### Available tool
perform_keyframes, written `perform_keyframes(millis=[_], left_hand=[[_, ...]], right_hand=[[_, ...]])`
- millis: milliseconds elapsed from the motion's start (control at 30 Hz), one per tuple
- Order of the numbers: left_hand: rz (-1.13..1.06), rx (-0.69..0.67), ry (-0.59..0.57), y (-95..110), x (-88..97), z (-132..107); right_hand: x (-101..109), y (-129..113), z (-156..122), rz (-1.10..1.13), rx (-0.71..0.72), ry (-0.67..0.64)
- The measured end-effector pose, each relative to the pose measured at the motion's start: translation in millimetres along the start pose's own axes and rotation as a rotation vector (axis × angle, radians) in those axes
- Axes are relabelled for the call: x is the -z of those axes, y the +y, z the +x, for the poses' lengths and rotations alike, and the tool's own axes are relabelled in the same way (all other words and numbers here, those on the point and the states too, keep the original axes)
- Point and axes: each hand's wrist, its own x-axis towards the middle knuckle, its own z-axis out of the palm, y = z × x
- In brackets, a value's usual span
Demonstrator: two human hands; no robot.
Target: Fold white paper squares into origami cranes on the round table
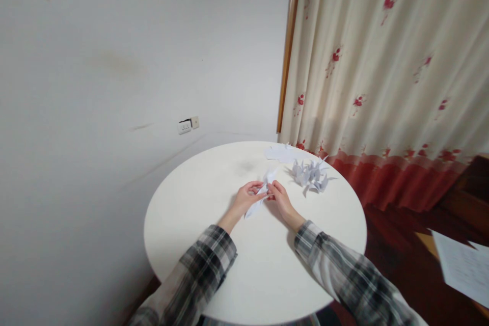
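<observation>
A folded piece of white paper is held above the middle of the round white table. My left hand pinches it from the left, fingers curled over its side. On the other side my right hand grips it near the middle, thumb and fingers closed. One pointed end of the paper slants down toward me, and the other sticks up beyond my fingertips. Its inner folds are hidden by my fingers. To the right of my hands lies a cluster of folded paper cranes with pointed wings.
Flat white paper lies at the far edge of the table. A wall with a socket stands at the left and behind. A flowered curtain hangs at the right. Written sheets show at the lower right.
</observation>
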Motion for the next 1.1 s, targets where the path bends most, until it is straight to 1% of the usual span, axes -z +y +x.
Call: perform_keyframes(millis=[300, 467, 600, 733, 900, 1100], left_hand=[[0.231, -0.201, 0.02, -1.3, -0.8, -2.9], [0.34, -0.34, 0.029, -1.5, -1.1, -4.5], [0.422, -0.408, 0.049, -2.7, -1.0, -6.5], [0.488, -0.497, 0.067, -2.6, -0.8, -7.5], [0.548, -0.508, 0.058, -1.7, -0.4, -8.3], [0.59, -0.512, 0.044, -0.1, 2.0, -9.6]], right_hand=[[1.1, 6.5, 3.1, 0.0, -0.013, 0.068], [1.6, 10.5, 4.4, -0.02, 0.023, 0.083], [2.8, 12.8, 5.6, -0.045, 0.061, 0.095], [5.4, 14.1, 7.0, -0.029, 0.108, 0.067], [8.6, 14.5, 8.0, -0.031, 0.16, 0.045], [6.4, 9.4, 4.3, -0.029, 0.137, 0.054]])
